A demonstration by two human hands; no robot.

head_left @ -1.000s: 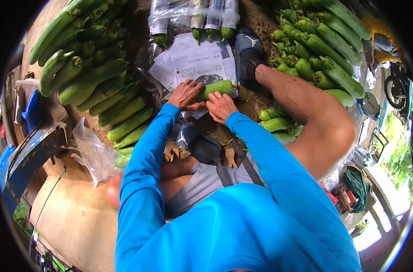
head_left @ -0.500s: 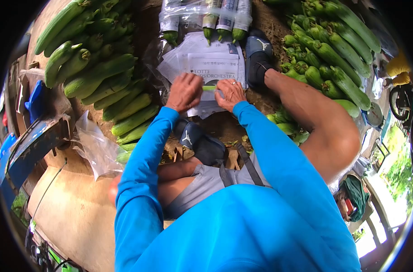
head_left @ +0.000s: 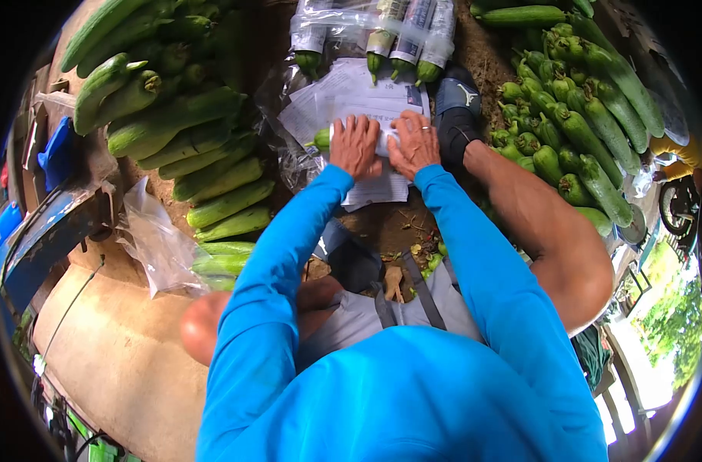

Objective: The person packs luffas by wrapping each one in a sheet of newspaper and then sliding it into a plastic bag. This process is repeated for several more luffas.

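Observation:
Between my feet lies a stack of printed paper sheets [head_left: 381,191]. On it is a green vegetable [head_left: 321,139] wrapped in white paper, its green end sticking out at the left. My left hand [head_left: 356,145] is bent over the left part of this roll. The right part is under my right hand [head_left: 414,143], which has a ring on one finger. Just beyond the stack, several paper-wrapped vegetables [head_left: 415,31] lie side by side in clear plastic, green tips toward me.
Long green vegetables are piled at the left [head_left: 189,123] and at the right [head_left: 570,115]. A clear plastic bag [head_left: 154,239] lies at the left near my knee. Part of a person in yellow [head_left: 678,158] shows at the far right.
The vegetable is now mostly covered in paper, with its end out at the left. Both hands have flattened over the roll. The whole view has shifted slightly.

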